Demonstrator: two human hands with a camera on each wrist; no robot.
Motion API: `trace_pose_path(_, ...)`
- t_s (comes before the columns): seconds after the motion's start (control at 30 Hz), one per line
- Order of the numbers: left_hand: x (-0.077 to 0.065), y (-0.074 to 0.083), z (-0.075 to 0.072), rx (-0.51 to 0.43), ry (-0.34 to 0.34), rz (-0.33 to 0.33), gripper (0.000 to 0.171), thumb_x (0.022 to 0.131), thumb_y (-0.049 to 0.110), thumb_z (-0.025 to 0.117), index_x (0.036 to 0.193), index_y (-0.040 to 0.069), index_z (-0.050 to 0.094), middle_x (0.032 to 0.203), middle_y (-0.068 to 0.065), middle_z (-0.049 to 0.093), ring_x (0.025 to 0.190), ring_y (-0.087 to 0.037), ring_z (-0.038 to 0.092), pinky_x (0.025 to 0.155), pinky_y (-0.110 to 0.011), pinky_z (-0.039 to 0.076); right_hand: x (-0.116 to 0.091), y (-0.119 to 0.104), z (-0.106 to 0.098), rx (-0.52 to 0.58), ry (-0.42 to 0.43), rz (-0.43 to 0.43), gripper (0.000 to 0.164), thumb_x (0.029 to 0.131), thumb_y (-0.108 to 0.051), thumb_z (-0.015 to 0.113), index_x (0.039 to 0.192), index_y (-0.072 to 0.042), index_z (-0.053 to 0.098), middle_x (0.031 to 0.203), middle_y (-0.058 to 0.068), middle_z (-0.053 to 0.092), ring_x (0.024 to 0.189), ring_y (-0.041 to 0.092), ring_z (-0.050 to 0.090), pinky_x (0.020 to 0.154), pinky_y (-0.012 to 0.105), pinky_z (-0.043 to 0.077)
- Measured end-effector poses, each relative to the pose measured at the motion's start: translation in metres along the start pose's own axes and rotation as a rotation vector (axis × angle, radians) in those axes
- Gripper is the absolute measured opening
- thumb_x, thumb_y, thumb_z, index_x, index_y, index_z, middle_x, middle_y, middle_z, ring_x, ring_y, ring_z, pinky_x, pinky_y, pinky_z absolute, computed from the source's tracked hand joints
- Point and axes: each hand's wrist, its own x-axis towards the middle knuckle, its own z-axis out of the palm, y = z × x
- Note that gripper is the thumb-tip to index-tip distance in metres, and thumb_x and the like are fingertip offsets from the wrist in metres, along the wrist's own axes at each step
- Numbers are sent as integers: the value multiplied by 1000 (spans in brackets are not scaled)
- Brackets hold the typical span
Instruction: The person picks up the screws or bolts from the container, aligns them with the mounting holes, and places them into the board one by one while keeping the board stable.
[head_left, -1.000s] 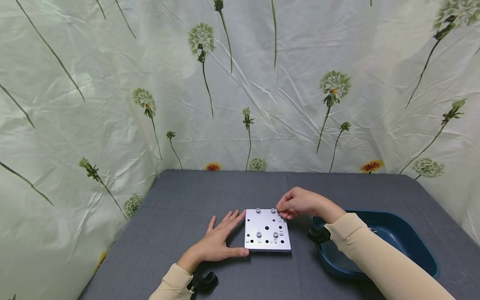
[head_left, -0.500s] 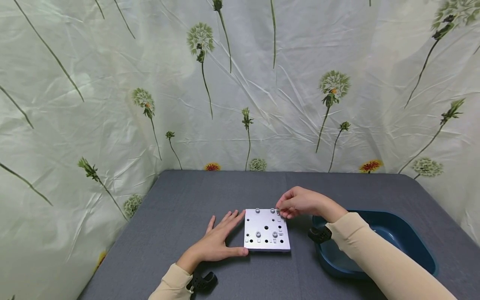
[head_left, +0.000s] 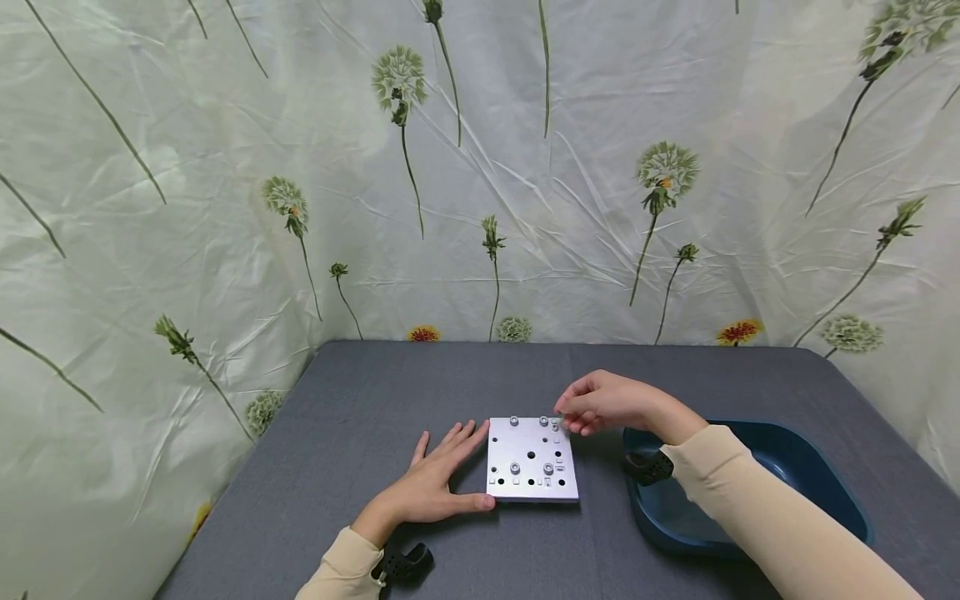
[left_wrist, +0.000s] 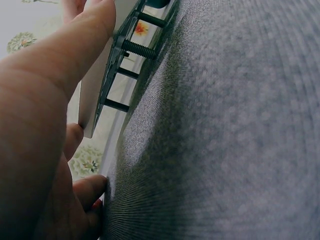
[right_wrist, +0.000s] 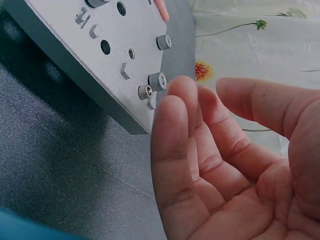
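Note:
A silver metal plate [head_left: 517,442] with drilled holes and engraved marks lies mid-table. My left hand [head_left: 426,490] spreads along its left side, thumb at the near corner and index finger at the far one. In the left wrist view, threaded bolts [left_wrist: 140,49] jut from the plate's underside, holding it above the cloth. Several socket-head screws [right_wrist: 157,81] stand up from its top. At the far right corner sits a smaller socket-head screw [right_wrist: 145,92]. My right hand [head_left: 618,404] hovers beside it, fingers loosely bent, thumb apart, nothing between them.
A dark blue plastic bin [head_left: 821,487] stands to the right, partly beneath my right forearm. Grey cloth covers the table [head_left: 420,375]. A white curtain [head_left: 585,208] printed with flowers hangs behind the table's far edge.
My right fingertips have come away from the small screw at the far right corner, shifting slightly right and up. The left hand and the plate stay put.

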Motion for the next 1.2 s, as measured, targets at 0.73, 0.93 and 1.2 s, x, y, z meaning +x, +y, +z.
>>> trace_pose_path(0.73,1,-2,1,15,-14,1,106,89,64,79,173,39,19,180,-8,23,170,-35,13,128,-75,-10,-27,6,-19,-14,8,-52,38,111,-25,62,132,6,66,99,6,75,83,11,68,80,29,62)
trace_pose_path(0.93,1,-3,1,15,-11,4,106,89,64,80,173,39,19,180,-8,23,170,-35,13,128,-75,-9,-38,9,-27,-18,17,-65,40,111,-28,62,133,5,66,99,5,74,85,12,69,81,29,62)
trace_pose_path(1.2,1,-3,1,13,-12,11,106,90,63,80,173,37,20,180,-9,24,169,-35,13,127,-76,-9,-50,16,-37,0,34,-54,41,112,-27,60,136,6,64,101,5,74,85,10,68,81,26,63)
